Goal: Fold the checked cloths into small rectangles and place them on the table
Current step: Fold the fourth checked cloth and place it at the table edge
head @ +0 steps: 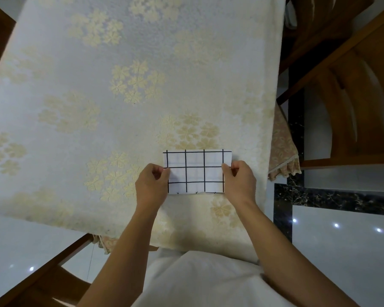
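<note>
Both hands pinch a folded checked cloth (pixel 195 171) by its short ends, the left hand (pixel 152 185) and right hand (pixel 239 181) holding it flat on the table (pixel 120 63) near its right front corner. A cream tablecloth (pixel 75 111) with pale floral clusters covers the top; wooden chairs (pixel 353 96) and glossy floor tiles (pixel 341 251) surround it.

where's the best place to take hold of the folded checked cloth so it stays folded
Probably the two short ends of the checked cloth, one grip from each side, as the left hand and right hand pinch it. It lies flat on the table, wider than deep, so end pinches likely clamp all layers.
</note>
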The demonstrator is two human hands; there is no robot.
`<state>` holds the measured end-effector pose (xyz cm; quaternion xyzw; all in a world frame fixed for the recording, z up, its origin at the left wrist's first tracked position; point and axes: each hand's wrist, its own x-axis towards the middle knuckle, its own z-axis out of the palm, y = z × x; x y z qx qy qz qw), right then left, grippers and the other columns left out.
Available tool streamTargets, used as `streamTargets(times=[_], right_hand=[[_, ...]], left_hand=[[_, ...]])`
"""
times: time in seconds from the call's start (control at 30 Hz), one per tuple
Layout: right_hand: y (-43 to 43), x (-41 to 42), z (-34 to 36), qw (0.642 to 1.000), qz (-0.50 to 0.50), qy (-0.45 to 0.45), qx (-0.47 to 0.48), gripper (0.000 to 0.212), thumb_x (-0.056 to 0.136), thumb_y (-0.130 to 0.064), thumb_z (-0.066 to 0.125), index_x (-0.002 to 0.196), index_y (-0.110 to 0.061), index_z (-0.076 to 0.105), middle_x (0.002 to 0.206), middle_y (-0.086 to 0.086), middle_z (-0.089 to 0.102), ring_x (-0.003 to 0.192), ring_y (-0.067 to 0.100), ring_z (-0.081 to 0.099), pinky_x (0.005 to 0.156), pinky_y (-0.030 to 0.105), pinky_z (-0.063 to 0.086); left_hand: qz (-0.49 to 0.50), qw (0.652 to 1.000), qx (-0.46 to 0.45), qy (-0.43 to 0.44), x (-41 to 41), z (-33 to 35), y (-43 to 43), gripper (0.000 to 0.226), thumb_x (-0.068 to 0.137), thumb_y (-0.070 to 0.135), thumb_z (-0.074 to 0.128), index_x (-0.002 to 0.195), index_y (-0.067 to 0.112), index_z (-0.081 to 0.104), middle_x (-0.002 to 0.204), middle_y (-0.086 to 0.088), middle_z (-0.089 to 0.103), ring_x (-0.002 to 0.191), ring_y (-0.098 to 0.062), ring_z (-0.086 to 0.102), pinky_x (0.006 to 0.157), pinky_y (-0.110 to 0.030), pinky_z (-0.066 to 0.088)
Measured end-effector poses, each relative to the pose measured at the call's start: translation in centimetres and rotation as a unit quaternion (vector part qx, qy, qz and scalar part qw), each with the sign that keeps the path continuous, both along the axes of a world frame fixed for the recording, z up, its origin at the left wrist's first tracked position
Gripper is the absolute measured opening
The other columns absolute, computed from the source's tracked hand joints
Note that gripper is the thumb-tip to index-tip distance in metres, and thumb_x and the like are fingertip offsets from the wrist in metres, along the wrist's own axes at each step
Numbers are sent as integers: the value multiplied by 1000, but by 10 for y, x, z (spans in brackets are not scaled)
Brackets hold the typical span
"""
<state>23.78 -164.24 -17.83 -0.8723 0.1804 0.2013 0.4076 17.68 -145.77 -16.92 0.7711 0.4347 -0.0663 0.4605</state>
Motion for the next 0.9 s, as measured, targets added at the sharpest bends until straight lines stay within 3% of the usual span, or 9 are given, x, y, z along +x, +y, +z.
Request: streamTargets(times=[0.13,0.2,0.27,0.33,0.43,0.5,0.6,0.77,0.9], right_hand=[[-5,8,20,997,-20,-9,75,17,100,-30,57,96,-14,55,82,-4,57,70,6,51,59,14,41],[-9,11,30,993,-28,-25,109,15,98,-30,61,91,-17,55,80,-3,59,69,7,51,62,15,42],[-13,13,41,987,-44,-32,151,13,95,-28,65,90,-19,57,79,-2,63,72,7,54,69,19,45],[-17,14,52,980,-59,-29,189,9,93,-27,69,95,-23,61,85,-8,68,80,0,61,74,15,46],[-20,13,63,975,-70,-39,208,9,91,-25,71,89,-30,64,87,-15,69,84,-7,64,78,12,48],[-22,11,67,977,-59,-60,198,13,92,-24,69,80,-25,67,81,-2,72,80,1,65,76,13,49],[-27,7,71,978,-35,-74,193,25,96,-26,64,79,-8,66,78,23,62,73,12,53,71,26,43],[-38,9,76,980,29,-91,175,30,99,-28,59,75,-10,65,64,12,51,64,12,45,63,29,39],[-50,8,73,976,102,-109,161,32,100,-30,57,76,-11,63,61,6,49,59,11,42,58,27,36]], left_hand=[[84,985,-136,-59,1,15,3,10,90,16,69,86,9,63,71,1,58,67,-13,51,65,-27,46],[112,974,-179,-78,1,25,4,10,89,16,71,96,13,64,80,-1,63,74,-15,57,68,-28,49],[111,969,-201,-94,0,34,5,23,91,19,69,114,17,65,97,-5,70,90,-19,66,80,-35,55],[93,970,-196,-109,0,44,4,24,94,19,64,118,19,67,104,-5,72,98,-22,69,86,-39,57],[81,974,-168,-126,-1,55,-2,15,98,20,58,101,18,73,98,-1,74,95,-23,69,85,-43,58],[75,977,-154,-125,-2,59,-8,17,99,23,57,96,18,73,94,-2,73,94,-25,68,85,-45,57],[86,978,-144,-126,-6,63,-16,18,99,24,57,91,19,72,91,-1,73,91,-23,67,80,-38,55],[120,976,-122,-135,-19,66,-32,18,98,23,58,85,26,71,88,2,73,82,-14,65,75,-28,52],[176,967,-117,-144,-37,67,-54,17,98,24,58,90,21,72,91,1,74,87,-17,67,78,-33,55]])
